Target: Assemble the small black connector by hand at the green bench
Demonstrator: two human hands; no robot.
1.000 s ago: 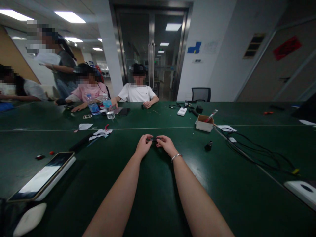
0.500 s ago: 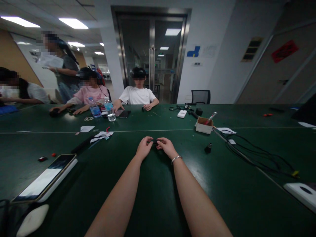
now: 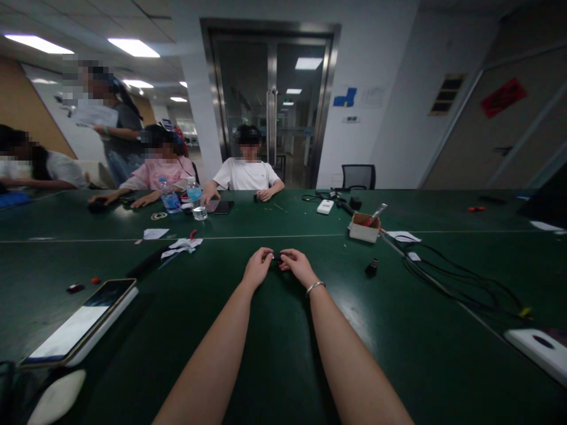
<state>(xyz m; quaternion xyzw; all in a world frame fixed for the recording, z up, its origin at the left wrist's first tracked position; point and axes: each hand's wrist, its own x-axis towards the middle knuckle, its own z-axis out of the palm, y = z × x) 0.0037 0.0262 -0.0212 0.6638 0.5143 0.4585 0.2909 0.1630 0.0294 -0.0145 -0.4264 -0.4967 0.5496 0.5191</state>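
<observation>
Both of my hands meet over the middle of the green table (image 3: 283,354). Between their fingertips is a small dark object (image 3: 277,257), too small and dim to name. My left hand (image 3: 258,264) is closed, thumb and fingers pinching its left end. From the other side, my right hand (image 3: 297,264), with a silver bangle (image 3: 315,288) at the wrist, pinches the right end. Fingers cover most of the object. To the right, apart from my hands, a small black piece (image 3: 371,268) with a metallic top stands on the table.
At left lie a phone (image 3: 82,321) on a white block, a white mouse-like object (image 3: 57,396) and paper scraps (image 3: 179,248). A small box (image 3: 364,229) and black cables (image 3: 465,277) are to the right. Across the table sit people, near water bottles (image 3: 169,198).
My hands stay almost in place, and the dark object shows slightly more between the fingertips. The whole view has shifted a little. Across the table, people hold nearly the same poses.
</observation>
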